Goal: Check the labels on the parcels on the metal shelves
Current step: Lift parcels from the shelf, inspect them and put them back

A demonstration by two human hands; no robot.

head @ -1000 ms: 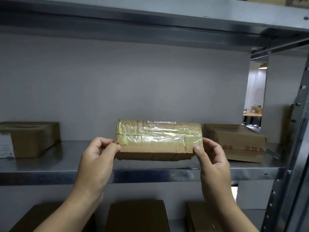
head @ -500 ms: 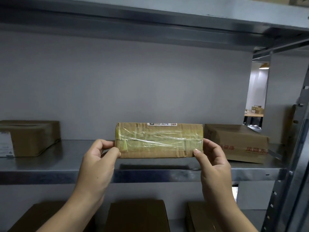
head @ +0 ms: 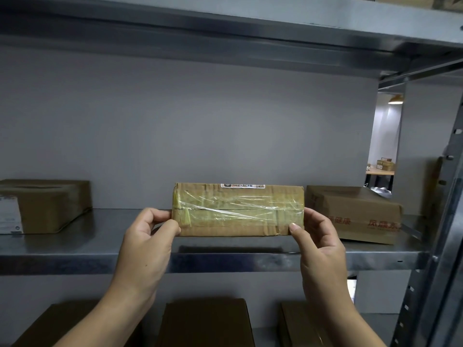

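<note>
A flat brown cardboard parcel point(head: 238, 211) wrapped in clear tape is held up just above the metal shelf point(head: 225, 259), its long side facing me. My left hand point(head: 147, 236) grips its left end, thumb on the front. My right hand point(head: 318, 236) grips the right end the same way. A thin strip of a white label point(head: 242, 185) shows along the parcel's top edge.
On the same shelf a brown box with a white label point(head: 45, 205) stands at the left and a box with red print point(head: 353, 212) at the right. Three dark boxes point(head: 204, 321) lie on the shelf below. A perforated upright point(head: 431, 246) runs down the right side.
Both hands have tilted the parcel upright, so its taped side now faces me squarely, and raised it slightly above the shelf.
</note>
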